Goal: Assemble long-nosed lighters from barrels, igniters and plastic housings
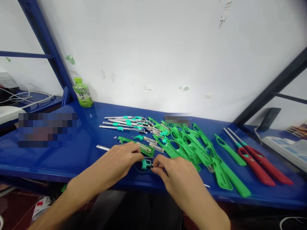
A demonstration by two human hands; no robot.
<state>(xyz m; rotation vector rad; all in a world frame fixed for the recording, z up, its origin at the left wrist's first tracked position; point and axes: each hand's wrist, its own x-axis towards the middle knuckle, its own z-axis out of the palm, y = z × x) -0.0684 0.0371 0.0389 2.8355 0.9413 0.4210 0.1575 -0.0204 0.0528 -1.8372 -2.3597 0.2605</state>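
Observation:
My left hand (127, 156) is closed, its fingertips pinching a stick lighter assembly by its teal trigger piece (144, 164). From the other side my right hand (172, 169) has thumb and fingers pressed together on a small black part (151, 166) beside the trigger. Thin wires show near the fingertips. A metal lighter tube (102, 148) sticks out to the left from behind my left hand; whether it joins the held assembly is hidden. Just beyond the hands lies a green handle half (122, 139) with a clear fuel tank (145, 148) in it.
Several metal tubes with teal parts (120, 128) lie at the back. Green handle shells (187, 143) pile up to the right, near red stick lighters (259, 166). A green tea bottle (82, 92) stands on the blue table (83, 137) by the wall.

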